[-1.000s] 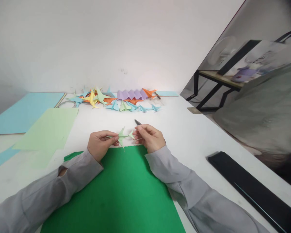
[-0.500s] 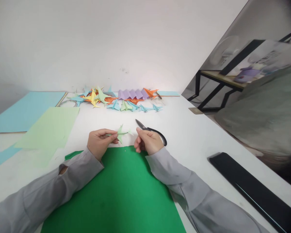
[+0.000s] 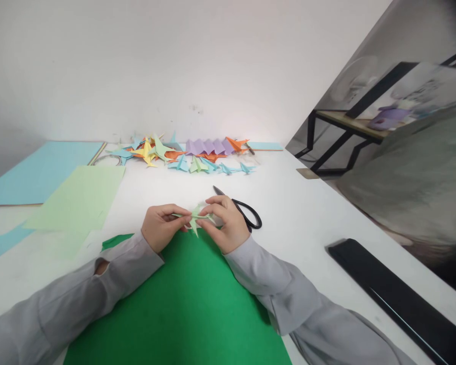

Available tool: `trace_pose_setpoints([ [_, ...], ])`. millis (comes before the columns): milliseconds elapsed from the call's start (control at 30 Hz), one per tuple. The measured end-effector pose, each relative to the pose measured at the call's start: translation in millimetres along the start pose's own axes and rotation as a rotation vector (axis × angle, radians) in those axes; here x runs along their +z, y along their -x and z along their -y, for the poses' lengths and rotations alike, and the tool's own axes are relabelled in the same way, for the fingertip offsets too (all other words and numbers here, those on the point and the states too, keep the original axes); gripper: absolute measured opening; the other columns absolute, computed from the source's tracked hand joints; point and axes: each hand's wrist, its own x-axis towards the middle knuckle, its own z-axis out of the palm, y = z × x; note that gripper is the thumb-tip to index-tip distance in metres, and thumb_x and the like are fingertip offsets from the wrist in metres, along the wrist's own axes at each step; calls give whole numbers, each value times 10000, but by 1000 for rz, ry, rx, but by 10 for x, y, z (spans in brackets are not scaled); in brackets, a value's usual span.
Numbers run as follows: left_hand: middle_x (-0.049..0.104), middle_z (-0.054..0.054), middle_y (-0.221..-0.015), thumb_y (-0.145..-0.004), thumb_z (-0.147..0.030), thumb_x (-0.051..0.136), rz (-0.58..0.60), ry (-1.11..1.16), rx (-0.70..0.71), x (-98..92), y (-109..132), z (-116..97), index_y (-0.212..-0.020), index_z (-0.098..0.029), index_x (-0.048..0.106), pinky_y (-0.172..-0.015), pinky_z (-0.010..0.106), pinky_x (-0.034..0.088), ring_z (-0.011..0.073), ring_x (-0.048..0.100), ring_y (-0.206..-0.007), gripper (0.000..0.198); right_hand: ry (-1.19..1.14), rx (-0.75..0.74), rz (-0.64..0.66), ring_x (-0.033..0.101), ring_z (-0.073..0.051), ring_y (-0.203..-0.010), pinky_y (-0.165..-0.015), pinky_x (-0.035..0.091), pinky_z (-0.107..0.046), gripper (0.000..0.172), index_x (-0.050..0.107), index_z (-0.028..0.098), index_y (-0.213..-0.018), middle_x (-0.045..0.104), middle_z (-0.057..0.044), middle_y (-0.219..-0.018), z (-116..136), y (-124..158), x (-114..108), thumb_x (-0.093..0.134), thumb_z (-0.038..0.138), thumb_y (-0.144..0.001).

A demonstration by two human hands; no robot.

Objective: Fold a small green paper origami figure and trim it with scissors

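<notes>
Between my hands is a small light-green folded paper plane (image 3: 194,223), held above the far edge of a green sheet (image 3: 175,304). My left hand (image 3: 161,227) pinches its left end between thumb and fingers. On the other side, my right hand (image 3: 224,223) has its thumb and fingertips closed on the plane's right end. Black-handled scissors (image 3: 253,217) lie on the white table just beyond my right hand, their blade partly hidden behind it.
Folded paper planes (image 3: 148,152) in several colours and a purple pleated strip (image 3: 209,147) line the wall. Light-green paper (image 3: 76,197) and blue sheets (image 3: 41,172) lie at left. A long black object (image 3: 395,294) rests at right, and a person's clothing (image 3: 410,172) shows beyond the table edge.
My right hand has moved left and taken hold of the plane's right end. The plane and my left hand have shifted slightly right.
</notes>
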Motion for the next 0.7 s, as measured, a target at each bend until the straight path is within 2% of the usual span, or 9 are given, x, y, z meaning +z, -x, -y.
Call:
trace_pose_setpoints([
  [233, 648, 28, -613, -574, -212, 696, 115, -15, 32, 12, 1, -24, -640, -134, 684, -444, 226, 492, 116, 579, -476, 103, 100, -109, 10, 524, -230, -889, -775, 433, -397, 50, 621, 156, -696, 543, -111, -929, -12, 9, -18, 602, 189, -727],
  [433, 645, 13, -497, -562, -210, 698, 81, -47, -86, 28, 28, -41, -636, -151, 688, -468, 249, 512, 134, 587, -437, 95, 302, -290, -71, 514, -230, -879, -706, 433, -375, 138, 621, 177, -708, 557, -118, -943, 79, 14, -48, 504, 185, -782],
  [533, 646, 19, -482, -557, -219, 704, 100, -20, -124, 24, 25, -45, -620, -154, 690, -497, 277, 529, 154, 603, -449, 91, 329, -297, -92, 515, -227, -865, -697, 429, -376, 157, 618, 183, -686, 563, -113, -927, 96, 14, -55, 499, 192, -788],
  [700, 645, 24, -471, -516, -240, 740, 106, 27, -146, 10, 11, -36, -579, -152, 682, -509, 289, 540, 161, 610, -449, 122, 246, -251, -32, 517, -224, -891, -728, 433, -373, 113, 621, 183, -724, 566, -112, -951, 61, 5, -55, 529, 217, -779],
])
